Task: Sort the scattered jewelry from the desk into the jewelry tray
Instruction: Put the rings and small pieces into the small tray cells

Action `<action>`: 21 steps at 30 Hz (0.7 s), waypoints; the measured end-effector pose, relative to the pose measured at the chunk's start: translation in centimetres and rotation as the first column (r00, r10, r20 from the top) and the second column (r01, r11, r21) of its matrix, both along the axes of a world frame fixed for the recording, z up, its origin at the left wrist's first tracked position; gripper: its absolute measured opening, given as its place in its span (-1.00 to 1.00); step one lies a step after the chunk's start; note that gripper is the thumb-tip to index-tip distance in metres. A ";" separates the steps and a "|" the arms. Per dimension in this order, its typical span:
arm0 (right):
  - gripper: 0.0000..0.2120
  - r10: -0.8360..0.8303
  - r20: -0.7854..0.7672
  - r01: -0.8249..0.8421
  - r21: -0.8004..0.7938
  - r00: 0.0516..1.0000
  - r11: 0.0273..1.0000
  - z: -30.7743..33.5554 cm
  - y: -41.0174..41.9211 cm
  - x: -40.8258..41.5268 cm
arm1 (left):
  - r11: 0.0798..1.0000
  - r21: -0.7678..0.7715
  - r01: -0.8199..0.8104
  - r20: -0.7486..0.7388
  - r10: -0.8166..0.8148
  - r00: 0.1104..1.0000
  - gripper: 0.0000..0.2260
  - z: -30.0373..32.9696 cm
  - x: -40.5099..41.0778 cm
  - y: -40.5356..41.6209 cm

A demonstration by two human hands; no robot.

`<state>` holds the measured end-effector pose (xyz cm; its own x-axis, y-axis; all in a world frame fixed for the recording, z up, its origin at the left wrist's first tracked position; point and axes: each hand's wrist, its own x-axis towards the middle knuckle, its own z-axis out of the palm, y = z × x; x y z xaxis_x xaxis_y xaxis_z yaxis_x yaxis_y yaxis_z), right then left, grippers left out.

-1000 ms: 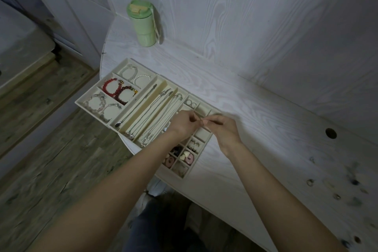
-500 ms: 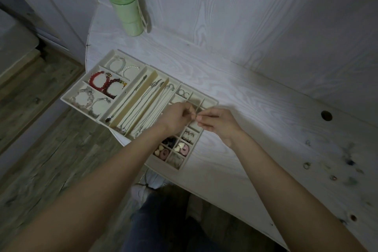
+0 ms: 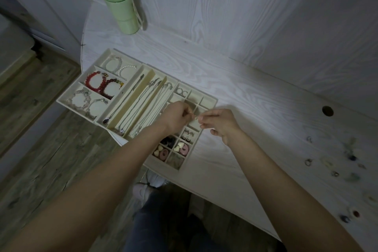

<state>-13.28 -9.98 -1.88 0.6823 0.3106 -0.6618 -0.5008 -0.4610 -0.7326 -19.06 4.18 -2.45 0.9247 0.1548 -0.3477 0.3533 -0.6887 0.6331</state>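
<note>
- Bracelets (image 3: 102, 86) fill the three left compartments of the jewelry tray (image 3: 212, 102): pale bead ones at the back, red bead ones in the middle, clear stone ones at the front.
- Necklaces (image 3: 141, 104) lie lengthwise in the long slots just right of the bracelets, pendants toward the near edge.
- Behind the tray, a green bottle (image 3: 120, 6) stands upright on the bench (image 3: 255, 108), close to the wall.
- The tray's right block is a grid of small cells; a pair of rings (image 3: 182, 91) sits in a back cell, pink discs and heart shapes (image 3: 180, 147) in the front cells.
- The left hand (image 3: 177, 117) hovers over that grid, fingers curled, thumb and fingertips pinching a small silvery piece (image 3: 196, 117).
- The right hand (image 3: 219, 125) meets it from the other side, fingers curled, pinching the same piece; what kind of jewelry it is cannot be told.
- Loose rings and stones (image 3: 335, 170) lie scattered at the far right of the bench, well apart from the tray, mostly blurred.
</note>
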 end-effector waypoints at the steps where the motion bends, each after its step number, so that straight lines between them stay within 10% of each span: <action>1: -0.97 0.036 0.077 -0.030 -0.079 0.996 0.996 -0.2 0.2 -0.1 | 0.997 0.059 0.056 -0.014 -0.055 0.998 -0.88 0.1 0.1 0.0; 8: -0.88 0.263 0.241 -0.157 -0.386 0.934 0.909 -0.8 1.6 -0.8 | 0.909 0.307 0.282 -0.066 -0.275 0.959 -0.91 -0.1 1.3 0.1; 16: -0.92 0.452 0.370 -0.156 -0.609 0.811 0.778 -0.7 1.4 -1.6 | 0.962 0.213 0.172 0.027 -0.182 0.983 -0.91 -1.1 1.1 0.0; 21: -0.88 0.542 0.409 -0.139 -0.691 0.735 0.709 -1.5 2.1 -2.2 | 0.789 0.528 0.314 -0.050 -0.341 0.939 -0.84 -0.6 1.1 -0.6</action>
<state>-15.49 -7.92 -3.39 0.8977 0.2913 -0.3304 0.1826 -0.9287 -0.3227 -17.93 3.60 -3.02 0.9656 -0.0152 -0.2594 0.0263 -0.9874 0.1558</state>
